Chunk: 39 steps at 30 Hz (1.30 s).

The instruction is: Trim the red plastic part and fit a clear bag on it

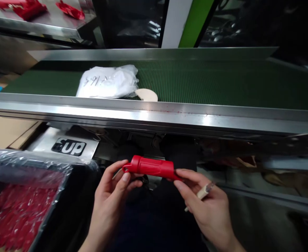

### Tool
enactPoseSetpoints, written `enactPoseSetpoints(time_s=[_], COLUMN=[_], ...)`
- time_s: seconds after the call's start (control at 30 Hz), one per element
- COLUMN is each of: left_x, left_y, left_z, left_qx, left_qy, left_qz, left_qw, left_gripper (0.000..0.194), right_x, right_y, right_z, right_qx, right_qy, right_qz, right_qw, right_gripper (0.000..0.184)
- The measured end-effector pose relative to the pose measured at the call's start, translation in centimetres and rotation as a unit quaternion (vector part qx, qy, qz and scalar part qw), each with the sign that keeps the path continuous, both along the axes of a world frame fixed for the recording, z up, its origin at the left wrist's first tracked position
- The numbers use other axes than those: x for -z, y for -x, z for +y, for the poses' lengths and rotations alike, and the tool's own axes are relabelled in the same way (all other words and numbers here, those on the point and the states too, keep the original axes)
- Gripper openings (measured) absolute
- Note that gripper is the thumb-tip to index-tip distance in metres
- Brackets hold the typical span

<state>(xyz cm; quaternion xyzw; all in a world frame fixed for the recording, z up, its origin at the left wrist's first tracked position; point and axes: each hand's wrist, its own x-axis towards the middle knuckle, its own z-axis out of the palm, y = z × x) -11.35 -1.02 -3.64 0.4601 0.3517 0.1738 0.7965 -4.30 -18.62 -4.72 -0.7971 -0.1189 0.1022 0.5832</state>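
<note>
A red plastic cylindrical part [154,166], with a small looped tab at its left end, is held level between both hands in front of my body. My left hand [113,196] pinches the tab end between thumb and fingers. At the other end, my right hand [205,203] grips a thin red tongue with thumb and forefinger. Tucked in that right hand is also a slim, pale-handled tool [203,192]; its exact kind I cannot make out.
Ahead runs a green conveyor belt [209,80] with a metal edge [169,113]. On it lie a white plastic bag [106,82] and a beige disc-like piece [147,94]. A plastic-lined box [64,182] of red parts [20,213] stands at lower left. More red pieces [70,9] lie on a metal table.
</note>
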Motion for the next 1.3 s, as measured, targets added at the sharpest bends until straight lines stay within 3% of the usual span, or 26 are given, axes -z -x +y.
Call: enactPoseSetpoints(time_s=[0.23,0.37,0.53,0.63,0.7,0.8,0.93,1.07,1.17,1.3], left_x=[1.0,1.6,0.6,0.1,0.3,0.5,0.0,-0.9,-1.5,-1.9], left_y=[0.0,-0.2,-2.0,-2.6,-2.4,-1.7,-0.9,-0.5,-0.1,0.1], left_z=[0.4,2.3,4.0,3.1,2.0,0.8,0.6,1.1,1.2,1.2], left_qx=[0.047,0.094,0.286,0.377,0.367,0.268,0.183,0.167,0.175,0.188], left_qy=[-0.03,-0.028,-0.026,0.054,0.107,0.156,0.15,0.121,0.12,0.166], left_qz=[0.039,-0.023,-0.013,-0.009,-0.001,0.001,0.006,0.007,0.008,-0.018], left_qw=[0.998,0.995,0.958,0.924,0.924,0.951,0.972,0.979,0.977,0.968], left_gripper=[0.031,0.04,0.038,0.036,0.033,0.025,0.025,0.028,0.029,0.027], right_x=[1.1,0.9,-0.2,-1.2,-1.9,-2.5,-2.8,-3.2,-3.6,-4.3], right_y=[-1.8,-2.9,-4.7,-5.4,-5.8,-6.2,-5.6,-4.2,-3.8,-3.8], right_z=[0.2,0.0,1.0,2.4,3.1,3.4,3.0,3.1,3.5,3.9], right_qx=[0.008,-0.018,-0.126,-0.184,-0.17,-0.115,-0.161,-0.224,-0.236,-0.242], right_qy=[-0.034,-0.034,-0.072,-0.04,0.01,0.088,0.106,0.136,0.182,0.184], right_qz=[-0.016,0.048,0.163,0.164,0.106,-0.032,-0.124,-0.294,-0.382,-0.421], right_qw=[0.999,0.998,0.976,0.968,0.98,0.989,0.973,0.919,0.875,0.855], right_gripper=[0.015,0.016,0.025,0.028,0.029,0.034,0.026,0.043,0.05,0.05])
